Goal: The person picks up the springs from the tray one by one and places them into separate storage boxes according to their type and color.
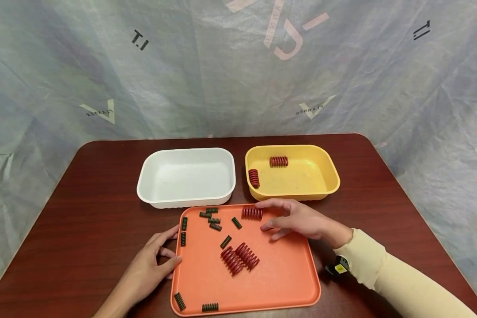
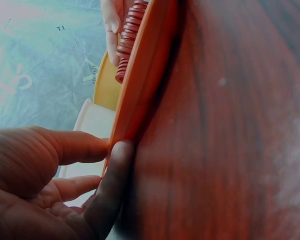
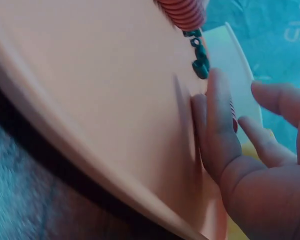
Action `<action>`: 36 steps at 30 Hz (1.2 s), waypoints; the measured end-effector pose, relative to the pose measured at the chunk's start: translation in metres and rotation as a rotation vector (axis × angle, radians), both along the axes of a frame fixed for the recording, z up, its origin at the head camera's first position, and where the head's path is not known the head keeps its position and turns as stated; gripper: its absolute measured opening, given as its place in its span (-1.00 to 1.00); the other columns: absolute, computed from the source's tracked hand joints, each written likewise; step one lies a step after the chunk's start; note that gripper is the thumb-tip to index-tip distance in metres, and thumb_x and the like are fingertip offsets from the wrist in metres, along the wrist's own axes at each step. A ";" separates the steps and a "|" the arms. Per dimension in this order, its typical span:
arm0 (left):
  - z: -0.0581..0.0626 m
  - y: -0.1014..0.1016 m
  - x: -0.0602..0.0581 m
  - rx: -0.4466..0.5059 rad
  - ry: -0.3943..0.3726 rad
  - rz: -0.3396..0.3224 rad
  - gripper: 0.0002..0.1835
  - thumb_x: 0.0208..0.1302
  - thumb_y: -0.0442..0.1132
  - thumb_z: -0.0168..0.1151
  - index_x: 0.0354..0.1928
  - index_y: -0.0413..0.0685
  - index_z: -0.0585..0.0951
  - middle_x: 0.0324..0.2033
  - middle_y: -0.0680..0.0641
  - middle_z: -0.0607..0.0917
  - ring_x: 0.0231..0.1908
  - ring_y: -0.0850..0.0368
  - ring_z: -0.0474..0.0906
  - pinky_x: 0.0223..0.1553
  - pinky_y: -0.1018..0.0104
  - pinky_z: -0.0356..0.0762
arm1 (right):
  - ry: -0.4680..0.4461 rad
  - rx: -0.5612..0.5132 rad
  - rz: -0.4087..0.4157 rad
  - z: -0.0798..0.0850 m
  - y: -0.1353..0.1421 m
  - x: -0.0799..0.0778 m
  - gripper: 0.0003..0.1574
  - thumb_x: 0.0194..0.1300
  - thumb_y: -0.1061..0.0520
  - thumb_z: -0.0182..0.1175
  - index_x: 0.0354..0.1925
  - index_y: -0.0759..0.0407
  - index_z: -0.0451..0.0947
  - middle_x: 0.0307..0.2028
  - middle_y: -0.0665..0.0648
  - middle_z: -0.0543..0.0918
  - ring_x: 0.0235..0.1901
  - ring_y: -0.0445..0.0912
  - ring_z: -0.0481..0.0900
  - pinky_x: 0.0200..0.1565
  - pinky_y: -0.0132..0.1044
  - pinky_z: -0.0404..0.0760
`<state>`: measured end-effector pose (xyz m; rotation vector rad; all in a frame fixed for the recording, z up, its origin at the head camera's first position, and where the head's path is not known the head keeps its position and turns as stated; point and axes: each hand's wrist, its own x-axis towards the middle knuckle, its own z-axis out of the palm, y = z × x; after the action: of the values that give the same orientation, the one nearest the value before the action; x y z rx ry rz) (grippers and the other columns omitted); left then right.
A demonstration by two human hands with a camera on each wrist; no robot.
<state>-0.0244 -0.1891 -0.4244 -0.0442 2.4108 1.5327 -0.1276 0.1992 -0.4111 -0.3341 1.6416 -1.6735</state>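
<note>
An orange tray (image 1: 278, 282) holds red coil springs and smaller dark green springs. My left hand (image 1: 148, 267) holds the tray's left rim; in the left wrist view its thumb and fingers meet around that edge. Over the tray's far right part, my right hand (image 1: 298, 218) has its fingers spread apart, with nothing between them. Just left of its fingertips lies one red spring (image 1: 252, 213), partly hidden behind the fingers in the right wrist view. Two more red springs (image 1: 232, 260) lie side by side mid-tray. Several green springs (image 1: 214, 220) cluster toward the far left.
Behind the tray stand a white bin (image 1: 187, 176) and a yellow bin (image 1: 302, 174), which contains two red springs (image 1: 278, 161). Other green springs (image 1: 210, 307) lie along the tray's left and near edges. A grey printed sheet (image 1: 206, 70) hangs behind the dark wooden table (image 1: 83, 212).
</note>
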 end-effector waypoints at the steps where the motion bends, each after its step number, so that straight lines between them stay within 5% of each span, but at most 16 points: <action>1: 0.000 0.000 0.000 0.001 -0.001 0.000 -0.23 0.32 -0.41 0.41 0.52 0.09 0.36 0.31 -0.11 0.43 -0.16 0.17 0.64 -0.44 0.27 0.73 | -0.003 0.006 -0.015 -0.001 -0.002 0.000 -0.30 0.48 0.32 0.22 0.49 0.29 0.29 0.00 0.55 0.64 -0.12 0.22 0.74 -0.05 0.13 0.72; 19: 0.001 0.000 0.000 -0.009 -0.017 -0.003 -0.23 0.33 -0.40 0.41 0.53 0.09 0.35 0.32 -0.10 0.42 -0.16 0.17 0.64 -0.42 0.27 0.73 | 0.050 0.113 -0.277 -0.005 -0.030 0.005 -0.50 0.31 0.45 0.32 0.21 0.46 0.56 -0.18 0.33 0.70 -0.27 0.08 0.78 -0.25 0.04 0.79; 36: 0.001 0.000 -0.001 -0.007 -0.007 -0.007 -0.23 0.33 -0.41 0.41 0.53 0.08 0.35 0.33 -0.10 0.42 -0.17 0.19 0.64 -0.42 0.27 0.73 | -0.121 -0.034 -0.204 -0.002 -0.013 0.001 -0.52 0.41 0.46 0.17 0.25 0.57 0.46 -0.11 0.40 0.69 -0.13 0.21 0.76 -0.05 0.17 0.71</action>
<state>-0.0251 -0.1893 -0.4236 -0.0427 2.4080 1.5185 -0.1262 0.1863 -0.4131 -0.0811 1.6023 -1.8359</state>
